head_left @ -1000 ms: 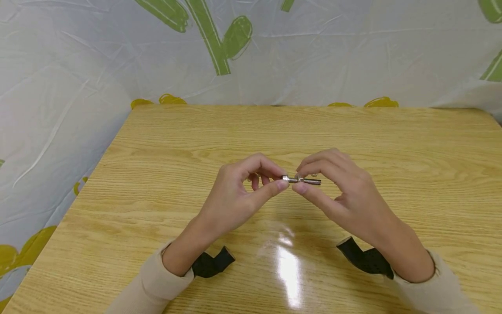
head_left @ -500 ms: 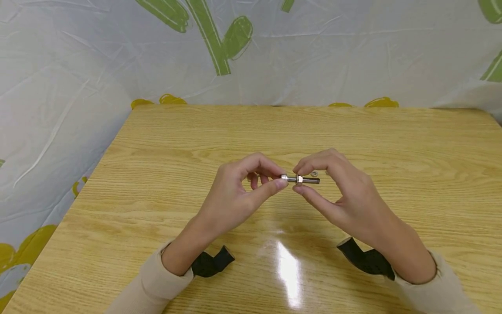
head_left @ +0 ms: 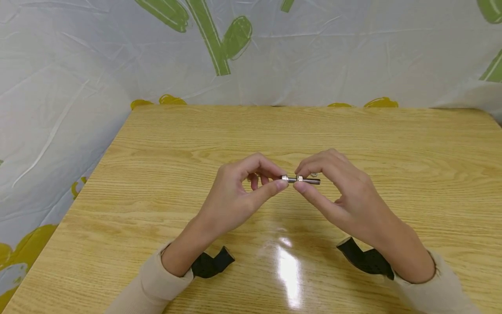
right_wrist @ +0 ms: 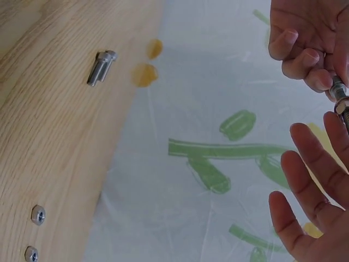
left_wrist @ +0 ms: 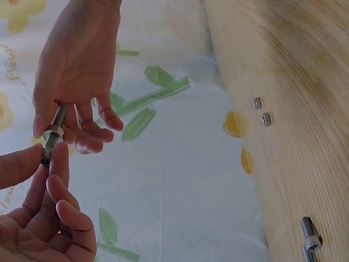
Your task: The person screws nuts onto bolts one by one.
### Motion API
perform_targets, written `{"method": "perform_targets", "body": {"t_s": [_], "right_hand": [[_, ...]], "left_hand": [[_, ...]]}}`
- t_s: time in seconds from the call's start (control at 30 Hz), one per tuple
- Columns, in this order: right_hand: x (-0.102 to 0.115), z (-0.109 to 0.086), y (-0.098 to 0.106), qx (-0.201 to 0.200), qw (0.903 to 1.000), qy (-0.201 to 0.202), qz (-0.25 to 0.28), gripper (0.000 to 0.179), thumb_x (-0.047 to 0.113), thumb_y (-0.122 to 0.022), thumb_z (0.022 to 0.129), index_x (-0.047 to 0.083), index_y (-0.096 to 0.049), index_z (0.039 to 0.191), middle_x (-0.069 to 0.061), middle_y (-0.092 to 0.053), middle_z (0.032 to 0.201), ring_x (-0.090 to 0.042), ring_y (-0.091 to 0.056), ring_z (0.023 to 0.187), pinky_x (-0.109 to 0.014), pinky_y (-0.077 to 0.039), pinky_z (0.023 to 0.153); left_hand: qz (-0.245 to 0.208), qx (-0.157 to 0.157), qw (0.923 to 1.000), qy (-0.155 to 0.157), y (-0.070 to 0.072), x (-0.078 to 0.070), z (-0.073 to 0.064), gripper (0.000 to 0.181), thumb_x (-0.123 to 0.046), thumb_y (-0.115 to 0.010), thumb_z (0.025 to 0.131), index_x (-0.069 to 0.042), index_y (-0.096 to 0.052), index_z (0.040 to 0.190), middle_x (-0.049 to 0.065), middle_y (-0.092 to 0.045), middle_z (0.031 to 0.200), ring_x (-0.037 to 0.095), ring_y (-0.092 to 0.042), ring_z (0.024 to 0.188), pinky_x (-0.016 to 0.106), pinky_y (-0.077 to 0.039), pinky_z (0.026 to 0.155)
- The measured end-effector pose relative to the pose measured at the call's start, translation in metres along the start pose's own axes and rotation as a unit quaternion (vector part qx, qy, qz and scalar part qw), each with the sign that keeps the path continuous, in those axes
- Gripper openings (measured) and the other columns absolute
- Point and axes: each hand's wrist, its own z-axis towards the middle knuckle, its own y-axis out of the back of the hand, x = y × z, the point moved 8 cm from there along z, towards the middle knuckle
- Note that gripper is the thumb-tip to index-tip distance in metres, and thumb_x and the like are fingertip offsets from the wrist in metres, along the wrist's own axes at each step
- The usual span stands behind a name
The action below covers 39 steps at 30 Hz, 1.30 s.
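Between thumb and index finger, my left hand (head_left: 237, 194) pinches the head of a silver bolt (head_left: 312, 181), which lies level above the table and points right. A hex nut (head_left: 300, 179) sits partway along its threaded shank, apart from the head. My right hand (head_left: 351, 192) pinches this nut between thumb and index finger. In the left wrist view the bolt (left_wrist: 61, 114) passes through the nut (left_wrist: 53, 131), and the other right fingers hang spread. The bolt is cut off by the frame edge in the right wrist view, where the nut (right_wrist: 342, 105) still shows.
Two loose nuts (left_wrist: 257, 102) (left_wrist: 266, 119) lie on the wooden table (head_left: 188, 131). Two more bolts (right_wrist: 101, 66) rest there side by side, mostly hidden behind my left hand in the head view. A patterned cloth (head_left: 313, 56) hangs beyond the table's far edge.
My right fingers parted from the nut half a second ago and have closed on it again, so it is turned a little. The left hand has kept its hold on the bolt.
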Motion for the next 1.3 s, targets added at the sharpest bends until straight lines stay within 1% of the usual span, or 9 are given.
{"method": "perform_targets", "body": {"t_s": [0.1,0.23,0.33,0.4,0.5,0.7,0.87,1.0,1.3], "right_hand": [[0.0002,0.0009,-0.0003,0.01,0.9998,-0.013,-0.011,0.011,0.006,-0.065,0.085,0.011,-0.063,0.095,0.001,-0.062,0.099,-0.012,-0.053,0.096,-0.022,-0.039,0.086],[-0.0001,0.001,0.0003,0.013,0.9994,-0.027,-0.019,0.019,0.01,-0.069,0.083,0.009,-0.062,0.1,0.001,-0.062,0.101,-0.011,-0.053,0.097,-0.021,-0.039,0.088],[-0.0005,0.0,0.0007,0.002,0.9998,-0.014,-0.012,0.034,0.013,-0.074,0.078,0.007,-0.06,0.109,0.0,-0.062,0.105,-0.011,-0.053,0.098,-0.018,-0.04,0.088],[0.0006,-0.0005,0.0003,-0.004,0.9999,0.006,-0.009,0.037,0.013,-0.075,0.078,0.005,-0.059,0.11,-0.001,-0.061,0.106,-0.012,-0.054,0.098,-0.016,-0.039,0.088],[0.0044,0.0003,0.0001,-0.011,0.9992,0.038,-0.004,0.032,0.017,-0.07,0.084,0.003,-0.059,0.11,-0.002,-0.061,0.104,-0.013,-0.053,0.096,-0.016,-0.04,0.087],[0.0059,0.0003,0.0,-0.01,0.9987,0.05,-0.006,0.026,0.022,-0.062,0.09,0.003,-0.059,0.107,-0.002,-0.061,0.102,-0.012,-0.052,0.094,-0.015,-0.039,0.084],[0.0061,0.0007,0.0006,-0.008,0.9993,0.037,-0.003,0.026,0.026,-0.061,0.091,0.005,-0.061,0.106,-0.001,-0.061,0.101,-0.011,-0.052,0.094,-0.015,-0.039,0.084],[0.0074,0.0024,0.001,-0.005,0.9996,0.028,0.005,0.03,0.034,-0.053,0.094,0.006,-0.062,0.103,-0.001,-0.061,0.1,-0.01,-0.052,0.095,-0.016,-0.04,0.084],[0.0039,0.0022,-0.0023,0.016,0.9999,0.001,0.001,0.018,0.023,-0.051,0.097,0.012,-0.064,0.09,0.003,-0.062,0.095,-0.011,-0.05,0.095,-0.024,-0.037,0.083]], "left_hand": [[0.0,0.001,1.0,0.001,-0.0004,-0.0001,0.0,0.006,-0.013,-0.067,0.085,-0.01,-0.066,0.089,-0.002,-0.068,0.083,0.005,-0.053,0.072,0.023,-0.044,0.064],[0.001,0.002,1.0,0.0,0.0003,-0.0009,0.0,0.006,-0.013,-0.067,0.085,-0.01,-0.066,0.09,-0.002,-0.068,0.083,0.006,-0.053,0.072,0.023,-0.044,0.064],[0.001,0.002,1.0,-0.001,0.0006,-0.0013,0.0,0.007,-0.013,-0.067,0.085,-0.01,-0.066,0.09,-0.002,-0.068,0.083,0.006,-0.053,0.072,0.023,-0.044,0.065],[0.001,0.002,1.0,-0.001,0.0009,-0.0017,0.0,0.007,-0.013,-0.067,0.085,-0.01,-0.066,0.091,-0.002,-0.068,0.083,0.006,-0.053,0.072,0.023,-0.044,0.064],[-0.001,0.001,1.0,-0.001,0.0011,-0.002,0.0001,0.007,-0.013,-0.067,0.084,-0.009,-0.066,0.091,-0.001,-0.068,0.083,0.006,-0.053,0.072,0.023,-0.044,0.064],[0.0,0.0,1.0,0.001,0.0008,-0.0011,0.0002,0.007,-0.012,-0.068,0.084,-0.009,-0.066,0.09,-0.001,-0.068,0.083,0.006,-0.053,0.071,0.023,-0.044,0.064],[0.002,0.001,1.0,0.002,0.0007,-0.0005,0.0001,0.007,-0.013,-0.068,0.084,-0.01,-0.066,0.09,-0.002,-0.068,0.082,0.006,-0.052,0.071,0.023,-0.044,0.064],[-0.001,0.003,1.0,0.003,0.0003,0.0,-0.0001,0.006,-0.013,-0.068,0.084,-0.01,-0.066,0.09,-0.002,-0.068,0.082,0.006,-0.052,0.07,0.023,-0.044,0.063],[-0.007,0.008,0.9999,0.008,-0.0014,0.0009,-0.0012,0.006,-0.014,-0.067,0.085,-0.011,-0.066,0.09,-0.004,-0.067,0.082,0.005,-0.052,0.072,0.023,-0.043,0.064]]}}
